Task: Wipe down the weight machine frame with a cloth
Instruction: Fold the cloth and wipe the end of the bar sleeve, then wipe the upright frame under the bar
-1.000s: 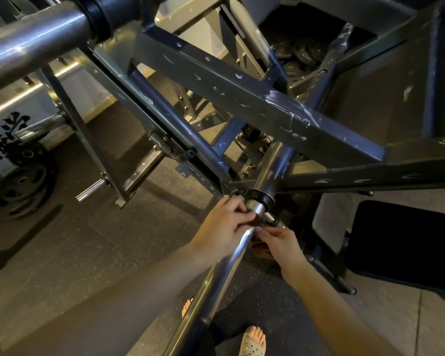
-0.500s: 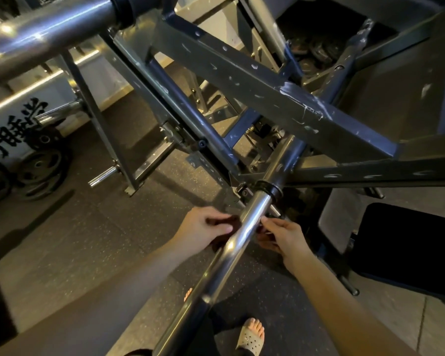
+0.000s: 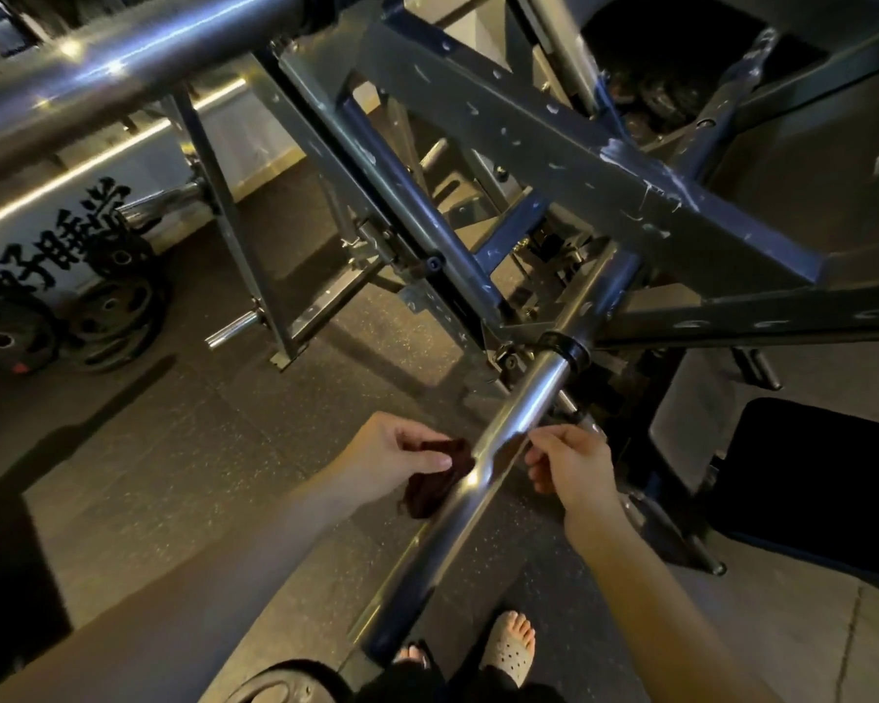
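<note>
A shiny chrome weight sleeve (image 3: 483,469) juts from the grey-blue machine frame (image 3: 605,164) toward me. A dark maroon cloth (image 3: 435,479) passes under the sleeve. My left hand (image 3: 392,461) pinches the cloth's end on the sleeve's left side. My right hand (image 3: 574,461) has its fingers curled on the right side of the sleeve; the cloth's other end there is hidden in shadow, so I cannot see whether the hand holds it. Both hands sit a little below the black collar (image 3: 569,350).
A second chrome bar (image 3: 123,58) crosses the top left. Black weight plates (image 3: 107,317) lean against a wall with black lettering at left. A black padded seat (image 3: 823,479) stands at right. My sandalled feet (image 3: 511,646) are on the speckled rubber floor.
Both hands have slid down the chrome sleeve toward me, away from the black collar, and have spread apart to either side of it, showing more cloth by the left hand.
</note>
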Tool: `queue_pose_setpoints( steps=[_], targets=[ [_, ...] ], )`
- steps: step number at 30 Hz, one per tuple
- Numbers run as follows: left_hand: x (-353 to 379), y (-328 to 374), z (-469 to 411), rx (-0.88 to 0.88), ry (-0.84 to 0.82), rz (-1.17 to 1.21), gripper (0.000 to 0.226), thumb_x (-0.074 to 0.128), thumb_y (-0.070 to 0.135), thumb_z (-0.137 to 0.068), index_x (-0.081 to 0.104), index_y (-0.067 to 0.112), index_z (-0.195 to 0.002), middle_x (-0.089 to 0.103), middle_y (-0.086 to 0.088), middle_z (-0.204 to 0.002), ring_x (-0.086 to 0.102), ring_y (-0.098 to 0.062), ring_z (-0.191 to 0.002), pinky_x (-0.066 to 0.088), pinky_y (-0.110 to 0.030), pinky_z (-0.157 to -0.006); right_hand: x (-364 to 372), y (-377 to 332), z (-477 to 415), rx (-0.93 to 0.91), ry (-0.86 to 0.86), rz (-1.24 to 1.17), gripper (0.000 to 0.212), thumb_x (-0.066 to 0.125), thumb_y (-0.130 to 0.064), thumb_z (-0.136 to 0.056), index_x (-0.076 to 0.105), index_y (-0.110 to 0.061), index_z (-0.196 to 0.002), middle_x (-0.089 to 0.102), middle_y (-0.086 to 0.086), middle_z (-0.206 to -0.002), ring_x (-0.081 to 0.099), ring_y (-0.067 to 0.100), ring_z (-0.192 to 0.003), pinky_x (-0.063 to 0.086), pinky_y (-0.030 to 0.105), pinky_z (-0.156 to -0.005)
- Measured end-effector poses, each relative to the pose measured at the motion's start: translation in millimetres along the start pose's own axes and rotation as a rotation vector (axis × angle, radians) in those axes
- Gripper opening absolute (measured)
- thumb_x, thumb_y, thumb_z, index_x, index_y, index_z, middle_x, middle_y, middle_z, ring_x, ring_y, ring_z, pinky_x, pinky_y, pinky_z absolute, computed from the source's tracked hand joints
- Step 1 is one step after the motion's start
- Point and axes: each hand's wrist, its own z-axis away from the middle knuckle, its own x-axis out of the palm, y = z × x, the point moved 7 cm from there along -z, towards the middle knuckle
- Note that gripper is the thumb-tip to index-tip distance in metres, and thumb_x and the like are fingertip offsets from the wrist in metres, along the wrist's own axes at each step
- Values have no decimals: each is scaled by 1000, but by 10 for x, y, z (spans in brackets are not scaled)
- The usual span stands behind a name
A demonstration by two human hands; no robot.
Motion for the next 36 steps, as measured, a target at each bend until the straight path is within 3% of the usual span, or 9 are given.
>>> queue_pose_setpoints(
  steps=[7,12,15,19,24,27,29,34,36],
  targets=[
    [206,783,-137,361,155,-103,21,82,18,-84,74,25,-102,74,13,-95,69,2,-93,54,-15,-85,196,-408,393,34,-89,-161,52,68,-50,-91,70,0,-105,76,17,-92,75,31,-84,62,48,-81],
    [547,968,-151,448,1,-44,30,78,13,-88,70,23,-116,73,10,-109,68,-3,-105,59,-30,-92,-122,-634,412,-27,142,-174,20,69,-24,-96,71,-8,-108,76,13,-98,76,25,-88,64,41,-77],
    [594,914,-219,366,-57,1,35,74,13,-91,67,24,-124,69,11,-115,68,-4,-108,60,-33,-94,-336,-734,307,-117,247,-52,8,66,-17,-98,71,-12,-101,76,5,-91,76,18,-82,64,40,-78],
    [388,626,-301,255,106,-142,27,72,22,-93,66,28,-119,69,13,-108,67,3,-99,60,-28,-90,-442,-897,0,-272,387,263,14,64,-21,-99,69,-18,-112,72,-4,-96,69,7,-88,60,33,-84],
    [146,161,-185,73,71,-213,28,78,28,-89,66,30,-114,68,14,-104,65,3,-94,48,-15,-79,52,-725,-100,-335,252,514,17,63,-20,-99,54,-25,-113,61,-11,-94,63,2,-87,53,20,-75],
    [65,-77,-126,-18,10,-148,28,79,24,-86,72,25,-113,71,9,-107,67,-9,-101,52,-29,-91,395,-587,191,-373,119,640,18,64,-21,-98,55,-31,-111,63,-11,-100,64,2,-92,52,19,-77],
    [57,-211,-49,-80,-2,-93,21,72,12,-89,76,27,-104,76,6,-100,69,-15,-101,54,-35,-95,597,-483,423,-403,97,731,12,64,-22,-99,57,-28,-107,60,-14,-90,61,1,-82,42,11,-65],
    [44,-464,257,-243,-9,87,29,55,-2,-94,76,16,-104,77,-11,-101,72,-26,-98,60,-33,-80,718,-168,840,-465,64,729,15,67,-25,-97,55,-32,-103,58,-20,-89,57,-8,-81,41,7,-65],
    [32,-565,383,-285,-58,128,27,56,1,-95,76,16,-106,76,-14,-105,71,-29,-101,59,-37,-86,727,29,1008,-467,11,702,15,67,-24,-97,58,-32,-106,60,-21,-96,60,-11,-86,46,6,-69]
  ],
)
